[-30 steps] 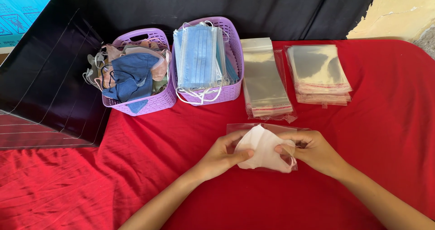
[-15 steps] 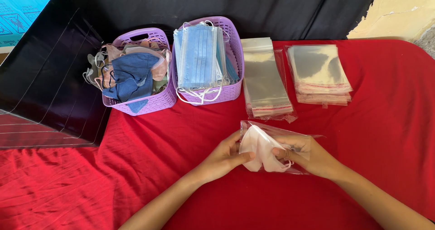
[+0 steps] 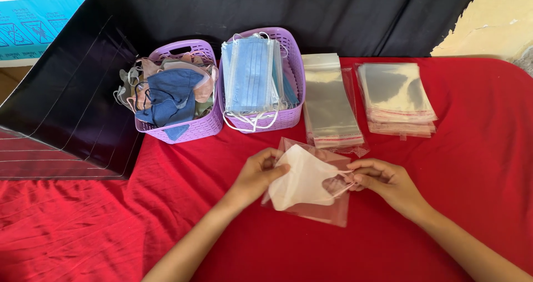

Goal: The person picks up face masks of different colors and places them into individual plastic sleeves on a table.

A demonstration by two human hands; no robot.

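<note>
1. Right now our left hand (image 3: 260, 175) pinches the upper left edge of a white mask (image 3: 302, 182) between thumb and fingertips, so those fingers are closed narrow on the mask.
2. Our right hand (image 3: 386, 181) has its fingers curled close together at the mask's right end, where they nip the thin ear loop (image 3: 345, 181) and, as far as we can tell, the edge of the clear bag (image 3: 311, 207) too.
3. We judge the step in hand to be getting the mask into the bag. It lies over the bag with much of it against the film, but we cannot tell how far it sits inside.
4. The next move, as we judge it, calls for keeping the bag's mouth open with one hand and sliding the mask flat with the other, loop tucked in so it does not snag.
5. The mask is white, folded flat, soft and slightly creased, with a curved lower edge. It rests just in front of us on the red cloth (image 3: 472, 160).
6. Beyond our hands stand two purple baskets, one with mixed masks (image 3: 172, 90), one with blue masks (image 3: 252, 76).
7. To their right lie two stacks of clear bags, a narrow one (image 3: 330, 101) and a wider one (image 3: 397, 96).
8. At far left a black box (image 3: 72, 115) lies open.
</note>
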